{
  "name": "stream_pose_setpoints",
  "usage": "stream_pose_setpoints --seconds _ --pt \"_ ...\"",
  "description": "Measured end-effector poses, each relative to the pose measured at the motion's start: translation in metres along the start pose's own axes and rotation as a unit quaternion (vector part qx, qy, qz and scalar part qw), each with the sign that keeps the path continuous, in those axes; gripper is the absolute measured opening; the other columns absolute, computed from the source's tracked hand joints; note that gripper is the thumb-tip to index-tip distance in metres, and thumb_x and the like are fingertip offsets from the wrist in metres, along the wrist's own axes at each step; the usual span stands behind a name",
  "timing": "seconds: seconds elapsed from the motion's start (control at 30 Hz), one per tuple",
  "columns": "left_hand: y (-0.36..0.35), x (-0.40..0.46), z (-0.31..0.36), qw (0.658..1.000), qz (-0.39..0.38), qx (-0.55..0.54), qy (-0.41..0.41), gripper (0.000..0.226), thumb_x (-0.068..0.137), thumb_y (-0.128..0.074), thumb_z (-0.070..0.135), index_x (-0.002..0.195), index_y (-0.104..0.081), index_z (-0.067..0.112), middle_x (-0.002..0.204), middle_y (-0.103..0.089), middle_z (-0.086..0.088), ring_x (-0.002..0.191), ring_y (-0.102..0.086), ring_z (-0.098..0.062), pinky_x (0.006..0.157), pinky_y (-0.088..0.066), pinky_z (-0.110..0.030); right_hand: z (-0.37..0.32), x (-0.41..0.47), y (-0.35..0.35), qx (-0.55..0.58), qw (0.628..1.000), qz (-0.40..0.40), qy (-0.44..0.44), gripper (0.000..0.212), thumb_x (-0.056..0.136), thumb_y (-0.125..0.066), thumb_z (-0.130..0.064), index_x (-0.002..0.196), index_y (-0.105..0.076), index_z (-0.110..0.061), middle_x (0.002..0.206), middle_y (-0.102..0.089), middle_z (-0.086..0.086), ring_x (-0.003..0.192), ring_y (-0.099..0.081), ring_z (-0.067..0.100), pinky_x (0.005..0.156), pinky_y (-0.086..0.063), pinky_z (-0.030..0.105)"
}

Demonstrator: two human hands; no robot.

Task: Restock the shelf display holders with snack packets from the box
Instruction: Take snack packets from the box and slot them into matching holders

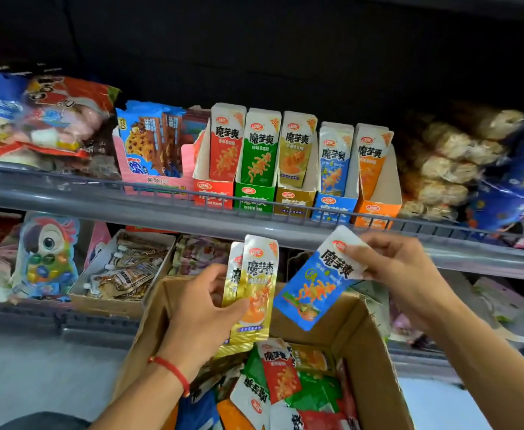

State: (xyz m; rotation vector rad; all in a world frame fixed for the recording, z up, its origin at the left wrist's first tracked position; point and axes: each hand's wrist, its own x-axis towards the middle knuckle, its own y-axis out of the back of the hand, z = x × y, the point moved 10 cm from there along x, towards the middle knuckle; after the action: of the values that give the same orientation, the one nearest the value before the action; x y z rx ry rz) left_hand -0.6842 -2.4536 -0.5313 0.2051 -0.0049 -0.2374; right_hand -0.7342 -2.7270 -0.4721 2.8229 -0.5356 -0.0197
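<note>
My left hand [203, 308] grips a small stack of gold snack packets [256, 293] upright above the cardboard box [369, 352]. My right hand [400, 274] pinches the white top of a blue snack packet [311, 290], tilted, just below the shelf rail. On the upper shelf stand several display holders in a row: red [212, 193], green [254, 197], gold [294, 201], blue [333, 209] and orange [377, 212], each with packets upright in it. The box holds a loose heap of red, green, orange and blue packets [280, 377].
A grey shelf rail [99, 200] runs across in front of the holders. Cookie packs [149, 144] and bagged snacks sit to the left, wrapped cakes [449, 162] to the right. On the lower shelf are a parrot candy pack [48, 256] and an open carton of pouches [124, 271].
</note>
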Motion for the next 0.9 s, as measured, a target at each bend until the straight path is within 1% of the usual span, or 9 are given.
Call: stream_pose_setpoints --seconds 0.07,0.2,0.33,0.43,0.5,0.53,0.67,0.8,0.9 --pt "0.001 0.001 0.008 1.000 0.000 -0.006 -0.010 0.039 0.082 -0.080 0.004 0.096 -0.062 0.035 0.077 -0.070 0.035 0.073 -0.063 0.019 0.057 -0.048 -0.004 -0.034 0.018 0.024 0.000 0.999 0.035 0.029 0.009 0.093 -0.070 -0.011 0.090 -0.078 -0.009 0.087 -0.079 0.011 0.074 -0.072 0.018 0.070 -0.058 0.029" --pt "0.002 -0.004 0.026 0.999 -0.019 -0.021 -0.017 0.040 0.085 -0.077 0.005 0.090 -0.055 0.038 0.060 -0.055 0.049 0.064 -0.054 0.030 0.050 -0.039 0.003 -0.115 0.060 0.069 -0.072 0.980 0.126 0.134 0.011 0.092 -0.072 -0.019 0.083 -0.078 -0.019 0.081 -0.079 0.002 0.081 -0.070 0.022 0.085 -0.057 0.049" --pt "0.007 -0.005 0.032 1.000 -0.006 -0.028 0.004 0.048 0.085 -0.076 0.003 0.083 -0.046 0.040 0.052 -0.059 0.027 0.053 -0.048 0.032 0.044 -0.037 0.003 -0.155 0.112 0.090 -0.137 0.954 0.197 0.178 0.012 0.085 -0.072 -0.038 0.084 -0.077 -0.027 0.085 -0.079 0.000 0.084 -0.077 0.019 0.081 -0.063 0.052" --pt "0.012 -0.003 0.034 1.000 0.003 -0.028 0.013 0.049 0.085 -0.077 0.005 0.082 -0.044 0.041 0.075 -0.060 0.020 0.054 -0.049 0.031 0.045 -0.040 0.001 -0.149 0.149 0.084 -0.191 0.948 0.195 0.165 0.017 0.088 -0.071 -0.039 0.090 -0.077 -0.023 0.085 -0.077 -0.002 0.077 -0.074 0.014 0.076 -0.063 0.041" --pt "0.015 -0.002 0.033 1.000 0.007 -0.023 0.014 0.049 0.085 -0.077 0.007 0.083 -0.043 0.042 0.078 -0.054 0.020 0.055 -0.050 0.031 0.045 -0.039 0.000 -0.139 0.166 0.071 -0.281 0.932 0.171 0.152 0.018 0.094 -0.069 -0.033 0.101 -0.078 -0.019 0.088 -0.073 -0.001 0.073 -0.065 0.008 0.065 -0.054 0.026" --pt "0.015 -0.002 0.034 1.000 0.005 -0.016 0.013 0.048 0.085 -0.077 0.008 0.084 -0.043 0.042 0.077 -0.053 0.020 0.056 -0.049 0.032 0.045 -0.039 0.001 -0.132 0.173 0.063 -0.313 0.927 0.151 0.139 0.021 0.096 -0.069 -0.032 0.109 -0.077 -0.017 0.096 -0.073 0.002 0.078 -0.064 0.009 0.063 -0.049 0.024" --pt "0.015 0.002 0.033 1.000 -0.005 0.003 0.009 0.046 0.086 -0.076 0.012 0.086 -0.043 0.043 0.075 -0.053 0.021 0.057 -0.049 0.033 0.049 -0.038 0.004 -0.116 0.185 0.035 -0.427 0.890 0.073 0.143 0.035 0.097 -0.069 -0.032 0.126 -0.070 -0.013 0.125 -0.069 0.007 0.113 -0.062 0.022 0.084 -0.043 0.029" --pt "0.013 0.009 0.028 1.000 -0.018 0.004 0.002 0.044 0.085 -0.076 0.007 0.088 -0.047 0.041 0.059 -0.061 0.022 0.059 -0.048 0.034 0.050 -0.036 0.005 -0.127 0.189 0.027 -0.481 0.849 0.089 0.198 0.034 0.096 -0.069 -0.029 0.125 -0.070 -0.012 0.125 -0.069 0.007 0.114 -0.062 0.024 0.087 -0.045 0.032" --pt "0.011 0.014 0.024 1.000 -0.024 0.001 -0.001 0.044 0.083 -0.079 0.008 0.091 -0.051 0.041 0.053 -0.055 0.045 0.064 -0.052 0.032 0.052 -0.037 0.005 -0.124 0.194 0.028 -0.511 0.821 0.125 0.223 0.033 0.094 -0.071 -0.033 0.124 -0.071 -0.018 0.123 -0.065 0.006 0.115 -0.059 0.027 0.090 -0.052 0.043"
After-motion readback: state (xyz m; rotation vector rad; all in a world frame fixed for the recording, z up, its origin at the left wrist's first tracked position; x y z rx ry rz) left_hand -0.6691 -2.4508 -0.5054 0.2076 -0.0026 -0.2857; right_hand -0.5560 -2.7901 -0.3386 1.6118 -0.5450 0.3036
